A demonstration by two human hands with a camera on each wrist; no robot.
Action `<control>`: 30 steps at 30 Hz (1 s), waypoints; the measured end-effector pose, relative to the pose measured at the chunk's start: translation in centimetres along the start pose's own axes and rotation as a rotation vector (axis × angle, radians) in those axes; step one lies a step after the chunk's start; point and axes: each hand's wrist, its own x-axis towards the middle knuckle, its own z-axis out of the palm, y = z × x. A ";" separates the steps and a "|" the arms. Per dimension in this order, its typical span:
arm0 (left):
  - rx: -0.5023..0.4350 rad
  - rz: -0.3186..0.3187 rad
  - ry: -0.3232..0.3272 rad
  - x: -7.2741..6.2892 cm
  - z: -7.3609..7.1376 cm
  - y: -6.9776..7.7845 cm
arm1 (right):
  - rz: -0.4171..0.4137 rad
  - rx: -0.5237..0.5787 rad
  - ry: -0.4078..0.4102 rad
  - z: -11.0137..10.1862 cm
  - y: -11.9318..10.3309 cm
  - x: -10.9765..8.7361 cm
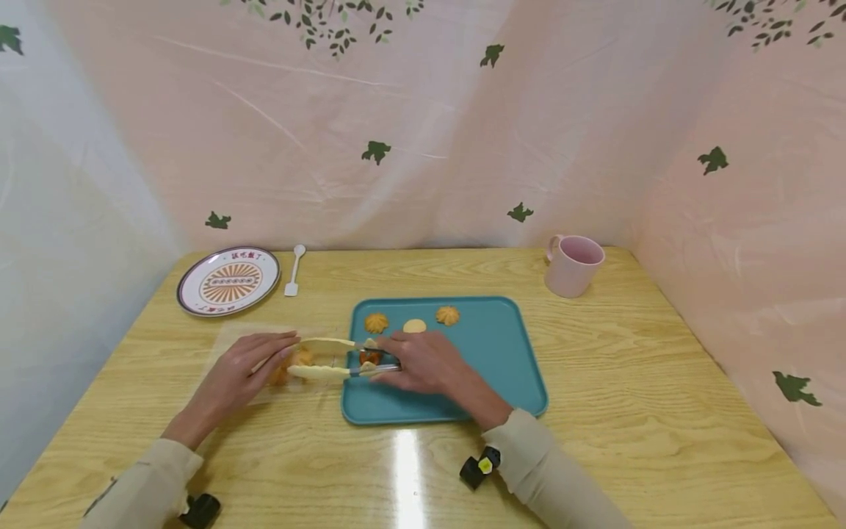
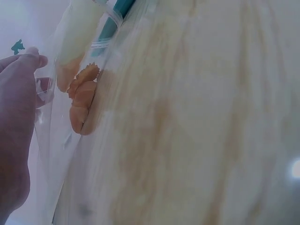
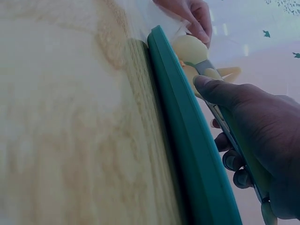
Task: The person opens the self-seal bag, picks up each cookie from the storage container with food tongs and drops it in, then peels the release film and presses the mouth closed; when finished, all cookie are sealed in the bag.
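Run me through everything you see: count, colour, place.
Tray: one, teal, mid-table
Cookies on tray: at least four, golden to reddish
Tongs: one, cream-tipped, across tray's left edge
Bag: one, clear, left of tray
Cookies in bag: several (count unclear), brown
Plate: one, white-orange, far left
Spoon: one, white, beside plate
Mug: one, pink, far right
Table: one, light wood, beneath
Backdrop: one, pinkish, leaf-printed, behind
Left hand: one, pinching bag
Right hand: one, holding tongs
Sleeves: two, beige, forearms
Wrist devices: two, black, at cuffs

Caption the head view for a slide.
Right hand grips tongs over a teal tray; left hand holds a clear bag.
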 end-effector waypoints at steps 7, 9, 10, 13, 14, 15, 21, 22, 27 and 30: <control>-0.009 -0.012 -0.005 -0.1 0.2 -0.1 | 0.016 0.008 -0.021 0.1 -0.5 0.3; -0.009 -0.011 -0.004 -0.1 0.2 -0.1 | 0.018 0.005 -0.024 0.3 -0.6 0.4; -0.007 -0.011 -0.005 -0.1 0.2 0.0 | 0.019 0.003 -0.025 0.3 -0.6 0.5; -0.003 -0.011 -0.008 0.0 0.1 0.0 | 0.016 0.011 -0.022 0.5 -0.7 0.7; -0.003 -0.012 -0.008 0.0 0.1 0.0 | 0.015 0.019 -0.020 0.5 -0.7 0.8; -0.002 -0.013 -0.010 0.0 0.1 0.0 | 0.014 0.024 -0.019 0.5 -0.8 0.8; 0.000 -0.012 -0.013 -0.1 0.0 0.1 | 0.006 0.030 -0.018 0.6 -1.1 1.2; -0.001 -0.009 -0.011 -0.1 0.0 0.1 | 0.003 0.029 -0.016 0.6 -1.1 1.2; -0.005 0.011 0.004 0.0 0.1 0.2 | -0.019 0.017 0.012 0.9 -1.2 1.4; -0.005 0.010 0.004 0.1 0.1 0.1 | -0.027 0.011 0.027 1.0 -1.3 1.5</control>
